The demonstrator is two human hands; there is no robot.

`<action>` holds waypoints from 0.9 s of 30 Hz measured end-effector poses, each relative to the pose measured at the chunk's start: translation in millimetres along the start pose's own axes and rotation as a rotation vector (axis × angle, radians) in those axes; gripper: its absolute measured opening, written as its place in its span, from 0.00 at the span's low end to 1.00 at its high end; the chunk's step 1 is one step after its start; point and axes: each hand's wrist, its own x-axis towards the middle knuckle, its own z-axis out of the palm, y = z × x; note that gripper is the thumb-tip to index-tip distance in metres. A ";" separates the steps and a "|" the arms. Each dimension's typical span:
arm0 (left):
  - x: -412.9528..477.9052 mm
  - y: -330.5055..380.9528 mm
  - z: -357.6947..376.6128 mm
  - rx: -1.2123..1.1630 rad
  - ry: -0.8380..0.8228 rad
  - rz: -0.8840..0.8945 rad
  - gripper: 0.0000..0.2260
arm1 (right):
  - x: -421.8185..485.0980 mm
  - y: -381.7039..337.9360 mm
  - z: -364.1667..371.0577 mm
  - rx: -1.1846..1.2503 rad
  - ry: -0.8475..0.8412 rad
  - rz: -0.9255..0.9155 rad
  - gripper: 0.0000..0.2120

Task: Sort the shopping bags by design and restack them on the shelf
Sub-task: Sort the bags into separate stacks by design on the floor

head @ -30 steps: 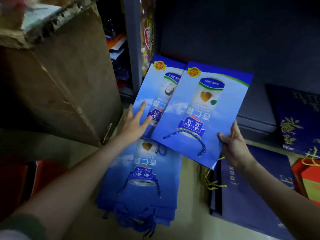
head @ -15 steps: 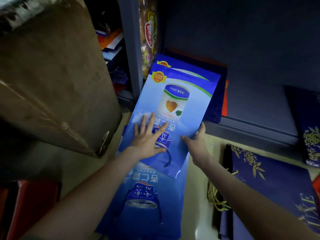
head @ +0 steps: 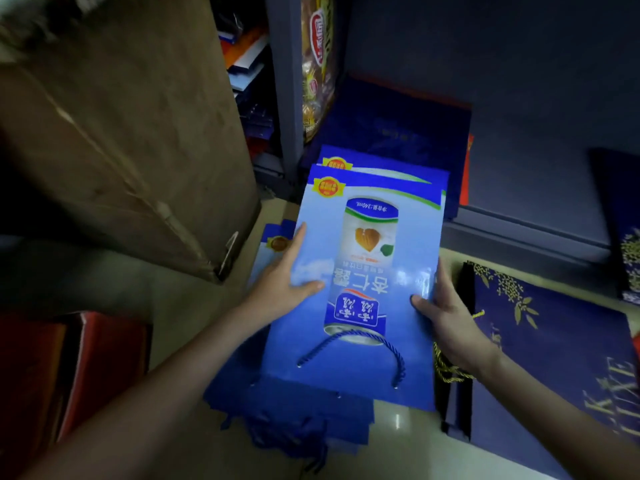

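At the foot of a dim shelf unit, seen from the head camera looking down, a person holds a flat light-blue bag (head: 367, 265) printed with a drink can. All places below are given from this bag.

The left hand (head: 280, 282) grips its left edge, thumb pressed on the printed face and forefinger stretched along the edge. The right hand (head: 446, 313) grips its right edge, thumb on the face and the other fingers hidden behind. A blue rope handle (head: 349, 344) lies loose on its near end.

Just beyond its far end shows the top of a second bag (head: 388, 168) of the same design, lying over a dark navy bag (head: 398, 123) on the shelf ledge (head: 519, 233). Whether the held bag touches either cannot be told.

Under its near end lies a pile of matching blue bags (head: 311, 410). To its right lie navy bags with gold print (head: 554, 341). To its left stands a cardboard box (head: 121, 133).

Judged risks: the glossy bags may slide off one another if set down crooked, spilling the stack off the ledge; the loose handle may snag the pile below; in this poor light, blue could be laid on navy, mixing the designs.
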 end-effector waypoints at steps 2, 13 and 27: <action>-26.6 -9.0 2.5 0.011 -0.036 -0.021 0.37 | -13.2 14.3 7.2 -0.211 -0.027 0.025 0.43; -72.5 -6.6 -27.0 0.324 0.031 -0.274 0.40 | -36.2 25.0 56.5 -0.638 -0.030 0.059 0.52; -72.3 -11.2 -21.9 0.531 -0.352 -0.423 0.44 | -30.6 51.2 63.6 -0.661 -0.035 0.249 0.45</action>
